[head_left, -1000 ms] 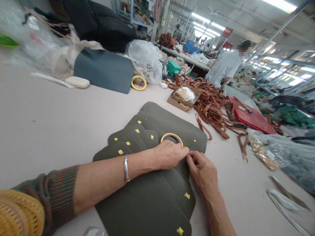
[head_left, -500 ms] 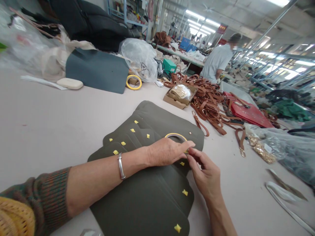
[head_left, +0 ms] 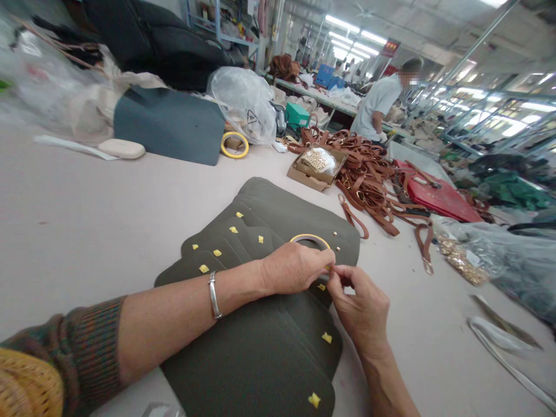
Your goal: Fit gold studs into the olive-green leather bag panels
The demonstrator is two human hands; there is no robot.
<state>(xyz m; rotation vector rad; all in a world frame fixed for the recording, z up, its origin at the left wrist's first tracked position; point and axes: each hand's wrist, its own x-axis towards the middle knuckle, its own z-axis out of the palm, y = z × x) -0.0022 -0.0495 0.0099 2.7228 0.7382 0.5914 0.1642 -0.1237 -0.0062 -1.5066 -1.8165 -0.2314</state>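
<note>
My left hand (head_left: 295, 267) is closed around a roll of yellow tape (head_left: 309, 237), whose far rim shows above the knuckles. My right hand (head_left: 361, 307) pinches at the roll's near right side, its fingertips meeting those of my left; what lies between them is too small to make out. Under both hands lie overlapping dark olive leather-like panels (head_left: 243, 353), fanned out on the table. Small yellow tape pieces (head_left: 326, 337) stick to them along both sides. Two small metal studs (head_left: 335, 234) show on the top panel near its right edge.
A heap of brown straps (head_left: 369, 191) lies right of a small cardboard box (head_left: 313, 179) with gold hardware. Another yellow tape roll (head_left: 235, 145) sits by a blue-grey sheet (head_left: 169, 124). Bagged gold parts (head_left: 463, 260) lie right. A person (head_left: 377, 104) stands in the background.
My left fingers have drawn back and curled in, uncovering a second stud. My right fingertips have shifted slightly left, against the left hand. The background person has moved a little.
</note>
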